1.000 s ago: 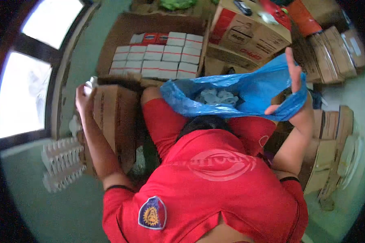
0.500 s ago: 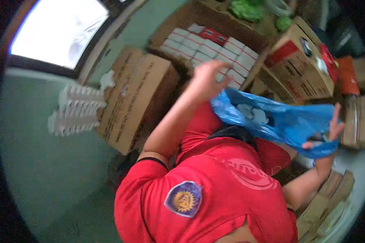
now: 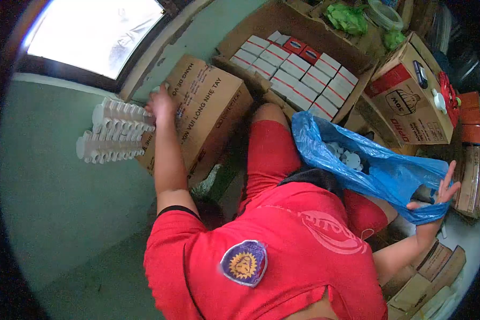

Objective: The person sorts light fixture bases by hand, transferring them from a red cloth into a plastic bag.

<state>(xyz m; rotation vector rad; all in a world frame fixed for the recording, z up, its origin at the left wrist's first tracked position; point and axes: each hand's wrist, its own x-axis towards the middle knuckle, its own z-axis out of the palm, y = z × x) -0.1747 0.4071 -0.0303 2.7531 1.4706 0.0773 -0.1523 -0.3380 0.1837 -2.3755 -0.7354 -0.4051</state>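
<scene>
My left hand (image 3: 161,105) is over the top of a brown carton (image 3: 197,109), its fingers closed around a small white piece (image 3: 166,86) that is mostly hidden. Beside it, on the carton's left edge, are two rows of stacked white round pieces (image 3: 114,133). My right hand (image 3: 436,198) has its fingers spread, with the edge of a blue plastic bag (image 3: 386,165) looped around the hand and wrist. The bag's mouth gapes across my lap. Several white round pieces (image 3: 351,159) lie inside it.
An open carton (image 3: 245,26) ahead holds rows of small white-and-red boxes (image 3: 296,66). To its right stands another carton (image 3: 410,109) with a dark object (image 3: 420,73) on top. Flat cardboard boxes (image 3: 429,272) lie at lower right. A bright window (image 3: 93,34) is at upper left.
My left hand has moved left from beside the bag to the carton top and closed on a white piece there. My right hand stays spread in the bag's edge.
</scene>
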